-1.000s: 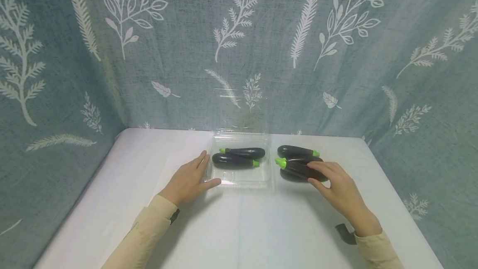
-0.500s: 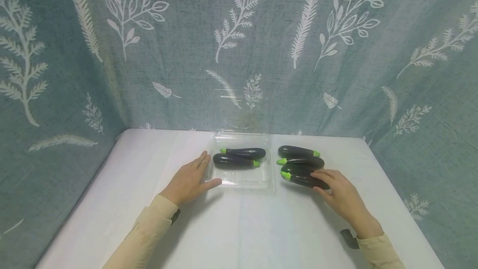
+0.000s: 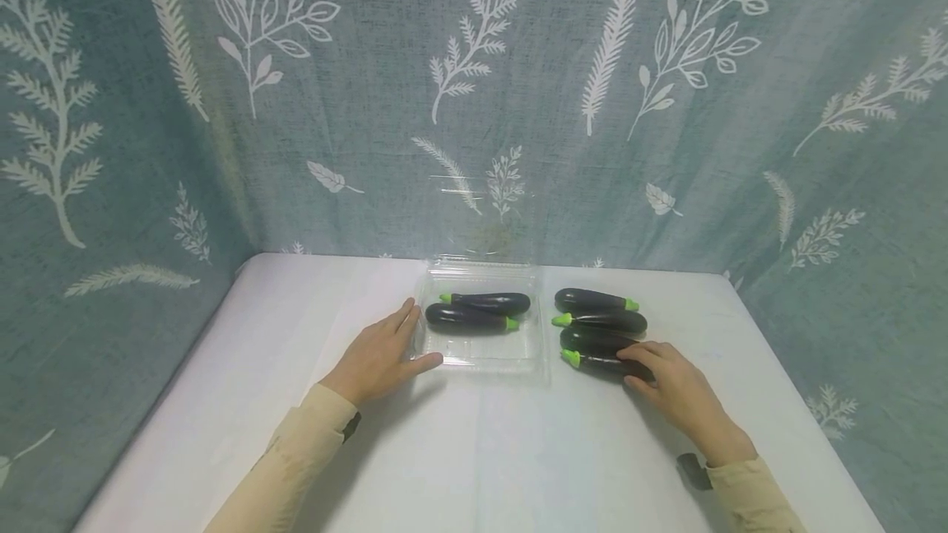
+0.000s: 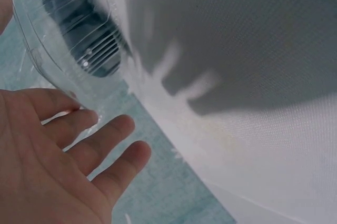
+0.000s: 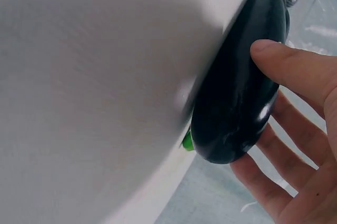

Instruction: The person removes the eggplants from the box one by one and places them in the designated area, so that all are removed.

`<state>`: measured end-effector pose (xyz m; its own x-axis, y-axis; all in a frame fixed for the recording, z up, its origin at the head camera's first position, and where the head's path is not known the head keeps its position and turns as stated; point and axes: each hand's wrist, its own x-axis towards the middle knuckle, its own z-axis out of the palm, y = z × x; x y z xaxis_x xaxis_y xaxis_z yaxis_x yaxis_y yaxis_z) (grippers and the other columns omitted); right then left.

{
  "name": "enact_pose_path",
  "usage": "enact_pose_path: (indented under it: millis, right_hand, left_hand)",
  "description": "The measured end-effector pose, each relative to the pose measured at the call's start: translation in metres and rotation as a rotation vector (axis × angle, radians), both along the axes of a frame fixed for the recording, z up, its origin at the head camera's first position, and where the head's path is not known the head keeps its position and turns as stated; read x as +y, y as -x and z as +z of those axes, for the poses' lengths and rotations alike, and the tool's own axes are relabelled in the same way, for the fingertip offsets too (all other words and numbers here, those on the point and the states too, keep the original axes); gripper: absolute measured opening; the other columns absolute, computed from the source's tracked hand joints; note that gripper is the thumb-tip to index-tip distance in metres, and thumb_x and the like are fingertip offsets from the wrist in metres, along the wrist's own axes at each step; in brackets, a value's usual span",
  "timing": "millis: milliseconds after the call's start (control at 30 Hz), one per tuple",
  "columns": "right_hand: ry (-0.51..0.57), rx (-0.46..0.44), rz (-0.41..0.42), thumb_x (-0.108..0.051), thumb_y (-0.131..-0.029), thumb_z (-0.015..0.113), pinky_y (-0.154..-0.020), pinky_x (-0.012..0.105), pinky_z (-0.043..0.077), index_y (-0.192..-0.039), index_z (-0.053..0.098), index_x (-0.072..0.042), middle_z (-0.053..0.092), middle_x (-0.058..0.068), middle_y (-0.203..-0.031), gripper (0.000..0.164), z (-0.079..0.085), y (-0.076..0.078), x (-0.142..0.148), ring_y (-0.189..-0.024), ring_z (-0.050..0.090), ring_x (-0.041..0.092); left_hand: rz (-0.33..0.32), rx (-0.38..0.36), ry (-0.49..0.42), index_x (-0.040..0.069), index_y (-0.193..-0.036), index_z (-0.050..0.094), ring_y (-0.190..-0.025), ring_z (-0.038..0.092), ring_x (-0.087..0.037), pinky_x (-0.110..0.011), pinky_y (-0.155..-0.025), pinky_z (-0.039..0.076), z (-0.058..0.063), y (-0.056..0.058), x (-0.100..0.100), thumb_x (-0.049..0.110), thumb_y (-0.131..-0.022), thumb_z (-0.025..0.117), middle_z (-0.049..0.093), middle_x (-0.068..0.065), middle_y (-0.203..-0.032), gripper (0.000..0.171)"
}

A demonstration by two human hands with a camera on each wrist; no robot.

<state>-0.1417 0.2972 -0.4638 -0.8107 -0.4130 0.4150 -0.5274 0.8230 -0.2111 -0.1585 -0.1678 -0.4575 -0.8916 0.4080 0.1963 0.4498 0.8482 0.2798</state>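
A clear plastic clamshell box (image 3: 481, 358) lies with its lid raised at the back. Inside it are two dark eggplants (image 3: 471, 319), side by side with their green stems pointing opposite ways. My left hand (image 3: 379, 356) touches the box's left side, fingers extended and thumb at the front corner. To the right of the box, several more eggplants (image 3: 609, 321) lie in a row. The thumb and fingers of my right hand (image 3: 676, 385) grip the thick end of the front eggplant (image 5: 234, 82), whose stem points left. Part of that eggplant is hidden by the hand in the head view.
A white cloth covers the table (image 3: 511, 451). Blue-green leaf-patterned curtains (image 3: 385, 105) stand along its back and both sides. The raised transparent lid (image 3: 485, 220) is hard to make out against the back curtain.
My right hand has brought one eggplant from on top of the others to the front of the row, toward me. My left hand stays at the box.
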Motion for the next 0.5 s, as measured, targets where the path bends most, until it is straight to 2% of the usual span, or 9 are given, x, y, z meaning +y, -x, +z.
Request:
enact_pose_path:
  millis: [367, 500]
  right_hand:
    - [-0.004, 0.012, -0.009, -0.005, -0.072, 0.090, -0.087, 0.054, 0.056, -0.114, 0.073, -0.011, 0.070, 0.013, -0.112, 0.046, -0.0004, -0.0005, -0.0011, -0.104, 0.067, 0.035]
    - [0.002, 0.055, 0.008, -0.006, -0.070, 0.092, -0.086, 0.053, 0.056, -0.115, 0.073, -0.011, 0.070, 0.013, -0.112, 0.049, 0.0001, 0.0004, 0.0010, -0.103, 0.067, 0.035]
  left_hand:
    - [0.001, -0.006, -0.012, -0.011, -0.150, 0.038, -0.139, 0.044, -0.043, -0.053, -0.112, 0.039, -0.0007, 0.0000, -0.0007, 0.061, -0.096, 0.058, 0.034, -0.028, -0.157, 0.093]
    - [0.006, -0.007, -0.013, -0.011, -0.150, 0.038, -0.139, 0.044, -0.043, -0.053, -0.112, 0.039, -0.0006, 0.0002, -0.0010, 0.062, -0.095, 0.059, 0.034, -0.028, -0.158, 0.094]
